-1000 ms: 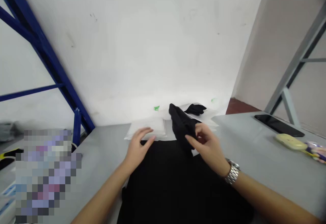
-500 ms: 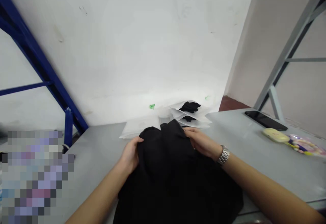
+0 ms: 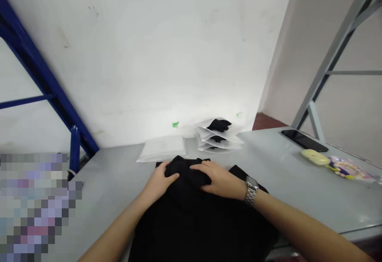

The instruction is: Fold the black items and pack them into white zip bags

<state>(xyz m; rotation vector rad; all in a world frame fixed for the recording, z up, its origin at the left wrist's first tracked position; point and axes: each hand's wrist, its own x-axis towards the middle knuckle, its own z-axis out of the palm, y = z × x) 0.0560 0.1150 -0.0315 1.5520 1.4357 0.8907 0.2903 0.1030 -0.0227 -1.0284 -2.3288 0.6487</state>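
A large black cloth (image 3: 197, 222) covers the table's front middle and hangs toward me. My left hand (image 3: 161, 180) grips a bunched fold at its upper left, thumb on top. On the other side of the bunch, my right hand (image 3: 219, 178) is closed round the fabric; a watch (image 3: 251, 190) is on that wrist. Folds hide some fingertips. Behind the cloth lie flat white packets (image 3: 162, 148). Right of them, a stack of open white bags (image 3: 222, 144) has black fabric (image 3: 219, 125) showing in the openings.
The grey table (image 3: 292, 186) meets a white wall. At right lie a black phone (image 3: 304, 140), a pale yellow case (image 3: 315, 157) and a beaded strap (image 3: 349, 168). A blue metal frame (image 3: 56, 83) stands left, a grey one (image 3: 331, 59) right. Blurred items fill the left edge.
Both hands have come closer together and the raised part of the cloth is now gathered into a lower, tighter bunch. My right hand has moved left over it. The view has shifted slightly.
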